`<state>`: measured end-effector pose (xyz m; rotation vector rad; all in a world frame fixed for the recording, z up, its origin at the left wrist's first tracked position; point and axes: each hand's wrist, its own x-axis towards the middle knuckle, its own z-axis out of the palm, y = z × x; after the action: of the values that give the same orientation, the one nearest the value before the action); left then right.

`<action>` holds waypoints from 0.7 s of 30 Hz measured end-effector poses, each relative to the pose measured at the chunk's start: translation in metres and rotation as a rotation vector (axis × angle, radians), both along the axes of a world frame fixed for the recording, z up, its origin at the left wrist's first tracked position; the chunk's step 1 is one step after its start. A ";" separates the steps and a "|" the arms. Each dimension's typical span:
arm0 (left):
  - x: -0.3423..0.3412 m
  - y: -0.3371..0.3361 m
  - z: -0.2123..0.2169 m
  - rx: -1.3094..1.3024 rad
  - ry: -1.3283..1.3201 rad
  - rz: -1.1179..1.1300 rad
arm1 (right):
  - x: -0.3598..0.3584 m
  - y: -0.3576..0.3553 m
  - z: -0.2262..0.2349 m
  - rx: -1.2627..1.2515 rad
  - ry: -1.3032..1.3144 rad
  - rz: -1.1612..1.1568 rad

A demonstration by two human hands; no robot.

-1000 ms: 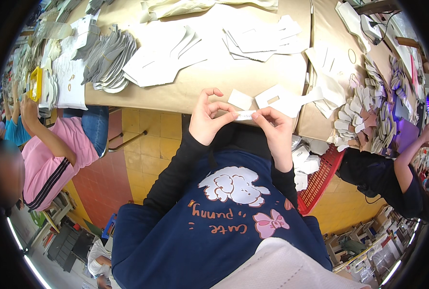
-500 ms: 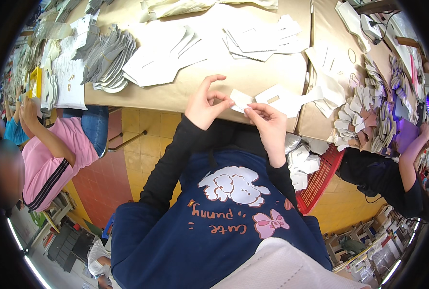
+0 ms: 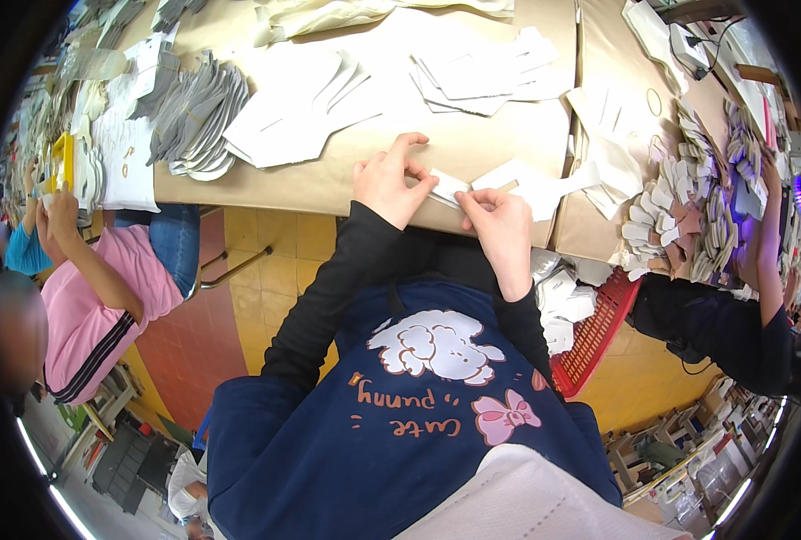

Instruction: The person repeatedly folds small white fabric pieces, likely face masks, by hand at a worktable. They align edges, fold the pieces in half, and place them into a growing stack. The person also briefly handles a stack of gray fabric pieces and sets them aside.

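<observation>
Pinching a small white paper piece [image 3: 448,187] between them, both hands work right at the near edge of the tabletop [image 3: 328,184]. The left hand [image 3: 388,180] has thumb and forefinger curled onto the piece's left end; the right hand [image 3: 499,220] grips its right end with fingertips closed on it. The piece lies almost flat on the brown surface, its long axis running left to right and tilted a little, the left end farther from the person. Just beside the right hand, toward the tabletop's right edge, lies a longer white cut-out shape [image 3: 531,180]. Farther in, toward the middle, a spread of white paper sheets [image 3: 301,112] fans out, and another loose pile of white pieces [image 3: 486,72] sits nearer the far edge. A fanned stack of grey pieces [image 3: 193,112] stands at the left end. Nothing sits between the hands and the piece. Below the right edge a red basket [image 3: 598,333] holds white scraps. A person in pink [image 3: 94,297] sits at the left end; another in dark sleeves [image 3: 715,324] works on the right.
</observation>
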<state>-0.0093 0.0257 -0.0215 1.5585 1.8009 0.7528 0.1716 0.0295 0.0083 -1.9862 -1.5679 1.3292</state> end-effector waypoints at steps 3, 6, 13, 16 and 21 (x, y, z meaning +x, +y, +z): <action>0.002 -0.002 0.001 0.004 0.057 -0.007 | 0.000 0.001 -0.001 -0.022 -0.035 0.013; 0.004 -0.003 0.003 -0.018 0.077 -0.003 | -0.001 0.002 -0.002 -0.011 -0.054 0.028; 0.008 -0.005 0.003 -0.010 0.118 -0.013 | 0.000 0.006 -0.001 -0.036 -0.054 0.050; 0.010 -0.007 0.003 0.024 0.140 -0.019 | 0.000 0.007 0.000 -0.038 -0.057 0.055; 0.010 -0.007 0.002 0.039 0.157 -0.022 | -0.001 0.008 0.001 -0.055 -0.063 0.054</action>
<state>0.0011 0.0182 -0.0193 1.7019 1.8877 0.6751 0.1704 0.0370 0.0093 -2.0509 -1.6415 1.3565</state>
